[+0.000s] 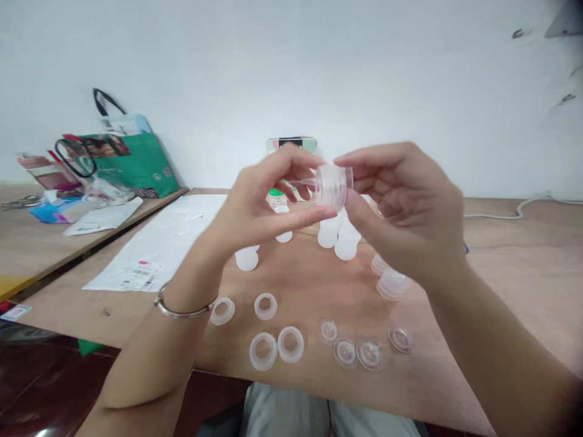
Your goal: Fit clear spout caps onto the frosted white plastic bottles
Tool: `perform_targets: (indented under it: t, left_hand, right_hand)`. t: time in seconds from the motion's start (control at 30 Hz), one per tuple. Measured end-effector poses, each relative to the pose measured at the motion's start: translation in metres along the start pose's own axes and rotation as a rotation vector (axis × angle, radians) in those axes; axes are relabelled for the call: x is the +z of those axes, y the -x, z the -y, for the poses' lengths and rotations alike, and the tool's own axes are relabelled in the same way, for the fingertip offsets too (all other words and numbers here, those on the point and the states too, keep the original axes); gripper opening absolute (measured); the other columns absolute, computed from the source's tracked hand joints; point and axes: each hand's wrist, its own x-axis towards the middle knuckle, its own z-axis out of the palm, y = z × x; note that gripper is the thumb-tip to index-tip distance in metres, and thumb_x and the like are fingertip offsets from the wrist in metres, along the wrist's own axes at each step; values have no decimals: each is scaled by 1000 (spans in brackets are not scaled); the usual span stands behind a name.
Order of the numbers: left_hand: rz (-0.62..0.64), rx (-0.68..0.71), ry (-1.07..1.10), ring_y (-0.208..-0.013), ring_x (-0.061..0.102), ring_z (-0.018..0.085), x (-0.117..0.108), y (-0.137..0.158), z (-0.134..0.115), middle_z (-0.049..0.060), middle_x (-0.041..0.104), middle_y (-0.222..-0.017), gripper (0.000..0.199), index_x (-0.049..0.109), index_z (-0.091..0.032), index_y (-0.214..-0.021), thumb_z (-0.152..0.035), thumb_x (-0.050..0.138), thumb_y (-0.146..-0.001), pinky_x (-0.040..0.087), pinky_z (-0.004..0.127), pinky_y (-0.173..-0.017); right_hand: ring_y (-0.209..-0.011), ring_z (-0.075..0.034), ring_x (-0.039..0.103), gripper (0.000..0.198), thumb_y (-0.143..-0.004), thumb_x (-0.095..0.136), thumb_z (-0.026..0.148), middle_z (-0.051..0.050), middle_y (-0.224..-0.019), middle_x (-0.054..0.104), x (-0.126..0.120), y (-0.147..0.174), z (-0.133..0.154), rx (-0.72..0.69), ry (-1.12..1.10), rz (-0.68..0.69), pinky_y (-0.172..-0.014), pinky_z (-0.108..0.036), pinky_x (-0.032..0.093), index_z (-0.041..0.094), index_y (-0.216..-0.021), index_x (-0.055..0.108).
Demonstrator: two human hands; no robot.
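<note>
Raised above the table is a translucent plastic bottle top (331, 187), a ribbed round piece with a thin pointed part sticking out to the left and a clear flange on the right. My left hand (257, 209) pinches its left side between thumb and fingers. From the right, my right hand (403, 203) grips the clear flange between thumb and fingertips. Below lie several translucent rings (291, 359) on the left and several clear plastic discs (345, 363) on the right. Behind the hands, small white bottles (346, 250) are partly hidden.
More translucent caps (392, 286) lie below my right wrist. A white mailing bag (168, 243) is spread on the wooden table (510, 340). Further left are a green shopping bag (146, 167) and assorted packets. A white cable (519, 212) runs along the wall at right.
</note>
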Motion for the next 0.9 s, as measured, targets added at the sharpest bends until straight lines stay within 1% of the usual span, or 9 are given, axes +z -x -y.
perform_targets:
  t: [0.07, 0.13, 0.33, 0.43, 0.53, 0.6, 0.7, 0.77, 0.9]
  left_hand:
    - [115, 9, -22, -78, 63, 14, -17, -16, -14, 2, 64, -86, 37, 59, -15, -101, -32, 74, -72, 55, 28, -71]
    - [146, 27, -61, -77, 62, 14, -26, -22, -26, 2, 63, -83, 35, 61, -13, -98, -28, 76, -71, 54, 27, -70]
    - [-33, 5, 62, -79, 64, 16, -17, -6, -43, 1, 63, -85, 40, 62, -16, -100, -25, 80, -65, 55, 29, -69]
    - [-36, -30, 111, -84, 66, 17, -12, -3, -46, 1, 64, -90, 43, 63, -17, -105, -24, 79, -65, 57, 31, -73]
    - [-69, -15, 125, -83, 66, 12, -11, -5, -46, -3, 67, -93, 34, 64, -19, -105, -22, 73, -72, 58, 27, -73]
    - [-143, -3, 102, -82, 66, 9, -10, -6, -45, -5, 69, -92, 25, 66, -18, -101, -18, 69, -77, 58, 23, -73]
    - [-202, -4, 24, -83, 67, 12, -8, -7, -44, -1, 70, -90, 25, 67, -14, -101, -13, 71, -76, 59, 26, -75]
    - [-234, 13, -43, -83, 67, 15, -6, -6, -45, 0, 71, -89, 27, 67, -14, -101, -11, 73, -74, 58, 28, -72]
    - [-314, 42, -154, -80, 66, 14, -3, -2, -47, -3, 71, -83, 24, 70, -18, -94, -10, 74, -72, 56, 26, -68]
  right_hand:
    - [-87, -14, 62, 26, -82, 57, 7, -1, -92, 60, -7, -10, 10, 33, -30, 52, -77, -30, 53, 20, -105, 60]
    - [-84, -14, 62, 28, -82, 57, 7, 0, -91, 60, -13, -14, 19, 81, -39, 100, -75, -29, 54, 20, -106, 60]
    - [-81, -15, 64, 22, -81, 66, 18, 2, -88, 61, -18, -12, 45, 142, -65, 173, -77, -29, 59, 31, -100, 64]
    - [-77, -15, 63, 21, -78, 71, 28, 2, -86, 59, -18, -12, 54, 105, -75, 145, -71, -27, 60, 34, -98, 63]
    - [-78, -16, 66, 22, -78, 70, 33, 2, -93, 60, -17, -11, 55, 144, -34, 106, -66, -29, 61, 34, -99, 62]
    - [-80, -17, 68, 23, -79, 69, 29, 2, -100, 62, -17, -11, 52, 173, -25, 95, -65, -30, 61, 31, -100, 61]
    - [-85, -17, 69, 23, -81, 66, 19, 1, -104, 64, -18, -10, 42, 203, -52, 65, -63, -27, 60, 26, -101, 58]
    - [-85, -17, 70, 26, -80, 67, 17, 2, -97, 66, -20, -11, 38, 243, -79, 62, -63, -27, 60, 26, -102, 57]
    - [-75, -14, 70, 33, -76, 70, 9, 5, -79, 66, -24, -13, 39, 301, -136, 92, -63, -26, 60, 27, -100, 57]
